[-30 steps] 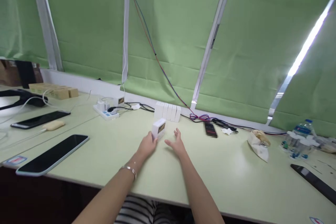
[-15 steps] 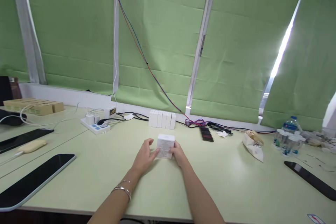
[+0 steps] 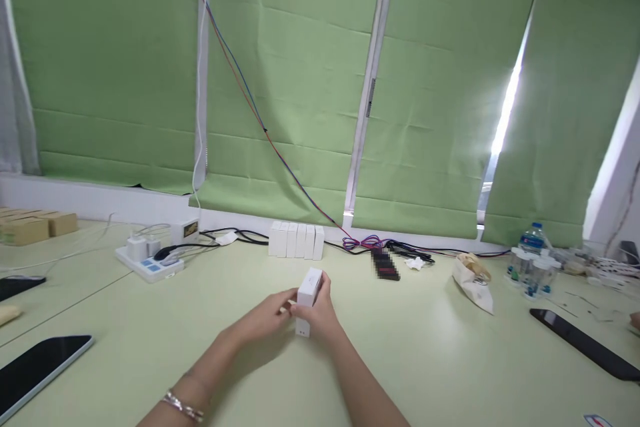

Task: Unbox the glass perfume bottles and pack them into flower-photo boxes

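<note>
A small white box (image 3: 309, 291) is held just above the pale green table (image 3: 425, 347), near its middle. My right hand (image 3: 320, 317) grips the box from the right and below, fingers wrapped round it. My left hand (image 3: 267, 313), a bracelet on its wrist, pinches the box's near left end. Behind them a row of several matching white boxes (image 3: 296, 240) stands by the wall.
A white power strip (image 3: 149, 264) with plugs and cables lies at the back left. A dark tablet (image 3: 35, 370) lies at the near left, another dark slab (image 3: 585, 341) at the right. A crumpled paper bag (image 3: 473, 275), small bottles (image 3: 530, 265) and tan boxes (image 3: 30, 225) stand further out.
The box was at first in my left hand alone, then both hands took it. It has been turned onto a narrow side and drawn closer. The view has shifted rightward.
</note>
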A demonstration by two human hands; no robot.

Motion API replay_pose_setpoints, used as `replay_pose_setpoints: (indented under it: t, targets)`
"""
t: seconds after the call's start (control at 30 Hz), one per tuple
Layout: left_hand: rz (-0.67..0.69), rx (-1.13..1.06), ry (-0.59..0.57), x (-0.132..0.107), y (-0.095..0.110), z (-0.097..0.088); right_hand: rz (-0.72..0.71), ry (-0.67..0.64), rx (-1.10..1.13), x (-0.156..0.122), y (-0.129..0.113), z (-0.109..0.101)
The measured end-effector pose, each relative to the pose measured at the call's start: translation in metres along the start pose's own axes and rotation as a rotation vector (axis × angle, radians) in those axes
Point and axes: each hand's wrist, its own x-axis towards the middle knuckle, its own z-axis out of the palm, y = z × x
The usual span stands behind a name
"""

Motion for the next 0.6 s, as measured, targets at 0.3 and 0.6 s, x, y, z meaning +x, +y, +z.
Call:
replay_pose_setpoints:
  t: [0.3, 0.6]
  targets:
    - [0.001, -0.029, 0.186, 0.032, 0.003, -0.001, -0.347, 0.003, -0.555, 0.003, -0.016, -0.014]
    - [-0.109, 0.086, 0.171, 0.015, -0.007, -0.004, -0.463, -0.317, -0.841, 0.002, -0.027, -0.026]
